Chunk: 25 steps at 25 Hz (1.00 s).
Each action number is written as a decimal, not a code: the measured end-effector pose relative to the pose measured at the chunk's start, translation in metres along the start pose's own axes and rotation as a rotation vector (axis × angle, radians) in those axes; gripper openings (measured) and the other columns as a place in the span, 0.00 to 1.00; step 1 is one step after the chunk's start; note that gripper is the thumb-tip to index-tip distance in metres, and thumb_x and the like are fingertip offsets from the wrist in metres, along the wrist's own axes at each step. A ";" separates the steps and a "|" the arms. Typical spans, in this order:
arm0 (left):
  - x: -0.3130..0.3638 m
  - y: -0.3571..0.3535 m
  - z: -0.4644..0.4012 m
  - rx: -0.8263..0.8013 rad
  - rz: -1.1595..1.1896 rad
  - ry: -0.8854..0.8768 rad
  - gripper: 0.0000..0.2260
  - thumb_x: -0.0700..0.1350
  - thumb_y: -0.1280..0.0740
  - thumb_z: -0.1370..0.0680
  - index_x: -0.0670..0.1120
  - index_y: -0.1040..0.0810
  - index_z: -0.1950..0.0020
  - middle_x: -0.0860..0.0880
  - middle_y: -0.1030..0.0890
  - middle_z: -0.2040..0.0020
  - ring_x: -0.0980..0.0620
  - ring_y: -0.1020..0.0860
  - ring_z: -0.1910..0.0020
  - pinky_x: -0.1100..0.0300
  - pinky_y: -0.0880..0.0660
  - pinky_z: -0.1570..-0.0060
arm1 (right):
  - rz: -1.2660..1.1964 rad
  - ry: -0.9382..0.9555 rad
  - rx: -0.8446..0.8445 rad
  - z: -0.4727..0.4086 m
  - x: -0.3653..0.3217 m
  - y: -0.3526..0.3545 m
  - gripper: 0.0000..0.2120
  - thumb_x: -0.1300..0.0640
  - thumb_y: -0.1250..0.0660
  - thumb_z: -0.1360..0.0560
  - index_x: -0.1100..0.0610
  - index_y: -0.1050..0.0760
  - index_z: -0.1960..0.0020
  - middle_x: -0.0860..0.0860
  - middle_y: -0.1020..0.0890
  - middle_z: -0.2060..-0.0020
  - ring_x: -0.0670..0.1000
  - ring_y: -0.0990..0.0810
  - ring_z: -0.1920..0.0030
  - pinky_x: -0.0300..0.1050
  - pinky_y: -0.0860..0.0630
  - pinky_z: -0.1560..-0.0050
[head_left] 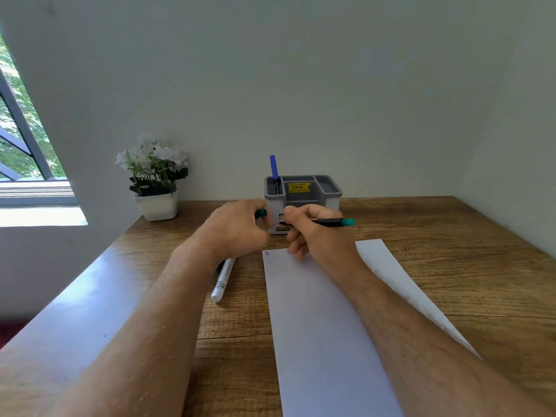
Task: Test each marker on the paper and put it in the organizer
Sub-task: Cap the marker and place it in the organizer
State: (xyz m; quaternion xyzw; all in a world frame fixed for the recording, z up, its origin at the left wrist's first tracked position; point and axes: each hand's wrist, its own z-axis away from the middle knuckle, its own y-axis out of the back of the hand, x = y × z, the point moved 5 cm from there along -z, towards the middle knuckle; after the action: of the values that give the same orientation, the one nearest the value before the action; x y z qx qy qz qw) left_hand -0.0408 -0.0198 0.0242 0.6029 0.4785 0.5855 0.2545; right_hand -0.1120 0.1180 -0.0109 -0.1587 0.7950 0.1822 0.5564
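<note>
1. Spanning the whole foreground, the wooden desk (451, 266) butted into a wall corner, so nothing could roll off the far edge.
2. The paper (325, 326) lay lengthwise in front of the person, under the right forearm, handy for test strokes. One small mark showed at its far left corner; the rest looked blank.
3. A potted plant (155, 176) sat far left by the window, well clear of the work.
4. The grey organizer (304, 191) stood at the back, just beyond both hands. A blue marker (273, 168) was upright in its left compartment, probably tested already.
5. The right hand (316, 233) was closed around a black marker with a teal end (334, 222), barrel level, teal end pointing right. Tip side was hidden in the fist.
6. The left hand (237, 227) was curled shut on a small teal piece (261, 213), likely the cap. Hands were close together above the paper's far edge; capping or uncapping, couldn't tell which.
7. A white marker (222, 281) lay on the desk just left of the paper, partly under the left wrist, apparently awaiting its test.
</note>
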 end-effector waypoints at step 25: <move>-0.006 -0.019 -0.007 -0.194 -0.202 0.187 0.16 0.47 0.24 0.29 0.49 0.17 0.42 0.48 0.18 0.50 0.50 0.22 0.51 0.54 0.24 0.46 | 0.459 0.041 -0.044 -0.005 0.009 -0.017 0.09 0.55 0.31 0.29 0.54 0.28 0.66 0.51 0.21 0.71 0.44 0.26 0.71 0.27 0.33 0.76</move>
State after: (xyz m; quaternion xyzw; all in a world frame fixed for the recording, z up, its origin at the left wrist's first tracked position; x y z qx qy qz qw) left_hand -0.0525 -0.0190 0.0061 0.4670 0.4997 0.6539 0.3234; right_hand -0.1119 0.1004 -0.0200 0.0106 0.8173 0.3178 0.4805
